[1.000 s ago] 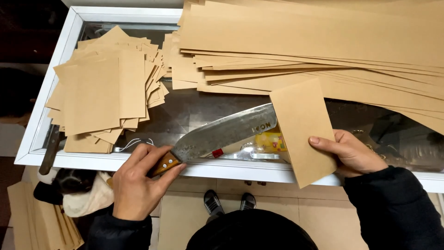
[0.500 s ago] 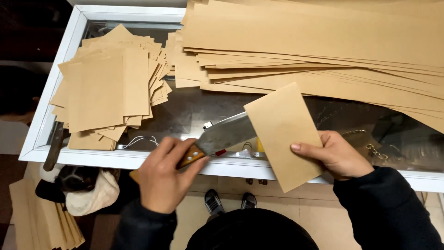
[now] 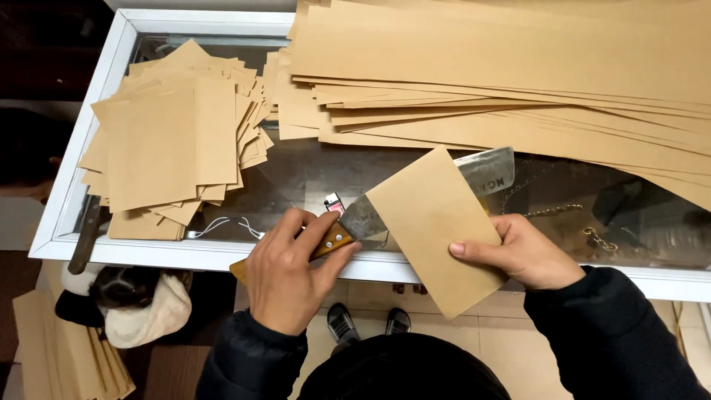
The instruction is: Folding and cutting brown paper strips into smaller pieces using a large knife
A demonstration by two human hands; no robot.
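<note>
Sliding further under paper sheet (image 3: 437, 226), cleaver (image 3: 415, 204) gripped in left hand (image 3: 292, 270); right hand (image 3: 522, 252) still pinches sheet.

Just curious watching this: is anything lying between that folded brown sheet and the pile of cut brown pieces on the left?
Nothing visible blocks it: between the folded brown paper sheet and the pile of cut brown squares lies bare glass counter top, except the left hand gripping the wooden-handled steel knife.

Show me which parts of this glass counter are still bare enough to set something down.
Bare glass lies between the pile of small cut sheets, the stack of long sheets and the knife. Another patch sits right of the right hand. The back and left are crowded with paper.
</note>
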